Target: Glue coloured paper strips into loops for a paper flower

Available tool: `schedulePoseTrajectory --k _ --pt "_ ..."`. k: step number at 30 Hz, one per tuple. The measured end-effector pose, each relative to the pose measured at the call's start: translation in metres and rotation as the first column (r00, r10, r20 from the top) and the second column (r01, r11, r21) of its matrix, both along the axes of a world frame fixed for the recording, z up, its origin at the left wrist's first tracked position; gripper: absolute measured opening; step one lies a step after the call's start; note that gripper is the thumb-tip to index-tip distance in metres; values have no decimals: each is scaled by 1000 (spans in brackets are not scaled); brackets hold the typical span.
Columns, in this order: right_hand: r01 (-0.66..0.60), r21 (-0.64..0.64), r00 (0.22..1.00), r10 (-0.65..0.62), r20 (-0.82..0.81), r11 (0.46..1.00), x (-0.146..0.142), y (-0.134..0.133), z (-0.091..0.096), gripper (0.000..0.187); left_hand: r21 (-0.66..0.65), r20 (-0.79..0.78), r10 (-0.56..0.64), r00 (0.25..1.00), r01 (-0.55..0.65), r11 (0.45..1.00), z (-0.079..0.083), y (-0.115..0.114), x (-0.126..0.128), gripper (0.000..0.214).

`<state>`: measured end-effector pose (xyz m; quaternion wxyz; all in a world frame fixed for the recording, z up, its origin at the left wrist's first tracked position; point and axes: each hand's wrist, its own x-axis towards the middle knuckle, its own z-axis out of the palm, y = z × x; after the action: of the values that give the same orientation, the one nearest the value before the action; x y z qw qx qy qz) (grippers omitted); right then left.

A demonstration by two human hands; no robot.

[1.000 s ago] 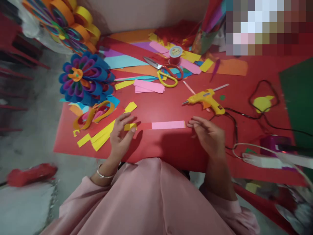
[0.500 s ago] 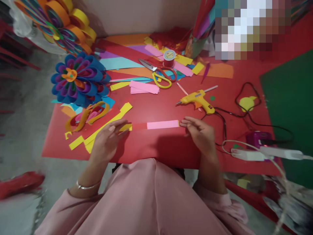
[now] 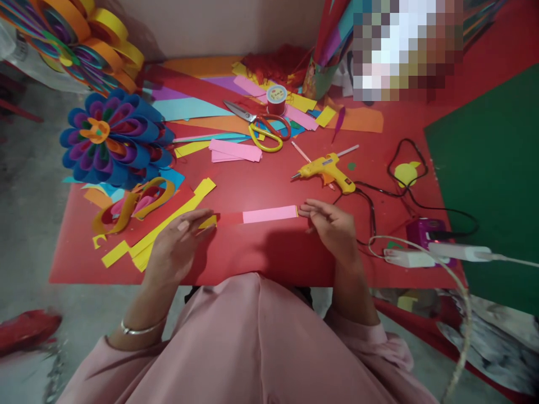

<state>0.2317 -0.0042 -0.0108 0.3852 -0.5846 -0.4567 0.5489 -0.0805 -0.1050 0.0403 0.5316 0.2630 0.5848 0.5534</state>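
Observation:
Layered paper strips lie flat in front of me: a pink strip (image 3: 270,214) over a red strip (image 3: 229,219), with a yellow strip (image 3: 208,223) showing at the left end and a thin edge at the right. My left hand (image 3: 179,241) rests at the yellow end, its fingers stretched out and apart on either side of it. Opposite it, my right hand (image 3: 334,224) has its fingers extended, the tips at or beside the strips' right end. Contact there is hard to make out. Neither hand grips anything that I can see.
The red table (image 3: 252,252) holds a yellow glue gun (image 3: 328,171), scissors (image 3: 261,126), a thread spool (image 3: 277,100), pink strips (image 3: 234,151) and yellow strips (image 3: 168,230). A blue paper flower (image 3: 113,137) stands left. A cord (image 3: 374,205) and power adapters (image 3: 458,251) lie right.
The whole view has shifted, so the table and things on it appear further left. Both hands keep their places at the strips' two ends.

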Motion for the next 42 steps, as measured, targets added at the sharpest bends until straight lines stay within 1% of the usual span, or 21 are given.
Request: schedulePoseTrajectory --k 10,11,12,13,14,15,16,17,18,19,20,21,23,25,27,31,33,37,39,42 --pt "-13 -15 1000 13 -22 1000 1 0 -3 33 9 -28 -20 999 20 1000 -4 -2 -2 33" --pt "-12 -14 1000 12 -23 1000 1 0 -4 33 13 -58 -3 998 4 1000 -4 -2 -1 32" --pt "-12 -8 1000 12 -21 1000 2 -1 -5 33 23 -127 19 992 -16 1000 -5 -3 -1 29" --pt "-16 4 1000 16 -15 1000 2 0 -6 33 44 -243 36 969 -26 999 -5 -3 1 26" --pt "-21 24 1000 21 -3 999 2 0 -7 33 77 -395 48 917 -19 997 -4 -1 4 22" --pt "-25 51 1000 24 17 998 3 0 -8 32 116 -556 51 829 17 993 -4 1 7 19" --pt "-29 84 999 25 47 996 3 0 -8 32 149 -700 43 713 87 985 -3 5 13 17" --pt "-32 118 996 22 81 993 3 0 -9 31 176 -795 39 605 170 970 -2 11 20 15" --pt "-33 151 994 16 113 988 3 0 -9 30 196 -844 24 536 266 944 -2 17 28 13" --pt "-33 178 991 9 134 984 3 0 -8 29 204 -865 2 502 346 916 -3 25 38 11" --pt "-30 194 990 3 138 981 2 0 -8 29 195 -871 -31 490 404 894 -4 34 48 11" --pt "-26 197 992 1 127 980 1 0 -7 30 198 -868 -62 493 458 866 -6 43 59 13" --pt "-16 179 997 2 78 984 0 -2 -5 33 233 -845 -108 524 542 808 -12 61 79 17" --pt "-22 167 999 14 49 986 -2 -3 -5 33 249 -837 -149 526 611 752 -18 76 95 21" --pt "-53 198 997 41 67 979 -3 -3 -5 31 260 -829 -168 533 634 728 -25 86 104 23" --pt "-149 293 983 109 151 944 -3 -1 -8 33 277 -802 -171 572 610 742 -37 97 110 21" --pt "-180 318 973 121 198 931 -3 0 -9 34 275 -776 -194 599 600 751 -44 99 110 19" --pt "-201 330 960 117 256 922 -3 3 -10 34 234 -731 -259 631 588 774 -54 103 107 16" --pt "-196 331 962 115 249 923 -3 3 -11 33 224 -730 -264 630 586 779 -57 103 106 15" --pt "-191 345 966 114 231 919 -4 2 -10 31 241 -747 -242 619 591 769 -60 102 107 11"
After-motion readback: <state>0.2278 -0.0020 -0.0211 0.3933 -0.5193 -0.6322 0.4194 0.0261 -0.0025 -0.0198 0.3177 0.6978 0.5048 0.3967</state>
